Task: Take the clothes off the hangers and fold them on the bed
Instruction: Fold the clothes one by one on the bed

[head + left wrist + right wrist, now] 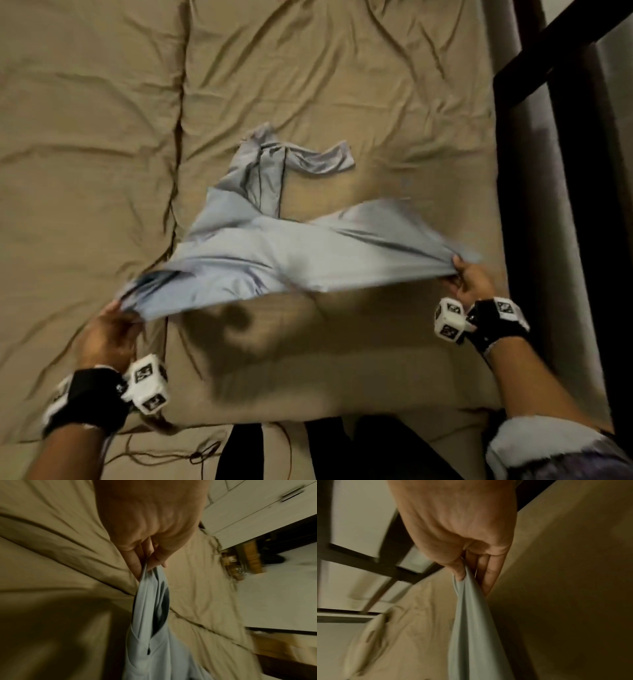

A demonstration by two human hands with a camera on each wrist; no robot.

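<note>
**Shirt stretched between two hands over the bed**

A pale blue shirt (pixel 274 253) is held up by its near edge. The left hand (pixel 106 335) pinches one corner, the right hand (pixel 471 281) the other, and the cloth runs taut between them, blurred. The far part of the shirt, with a sleeve (pixel 325 159) lying out to the right, rests on the bed (pixel 102 137), whose tan sheet is wrinkled. A shadow falls on the sheet under the lifted edge. Each wrist wears a black strap with a white marker cube (pixel 147 383). A dark frame (pixel 548 51) stands at the right.
</note>
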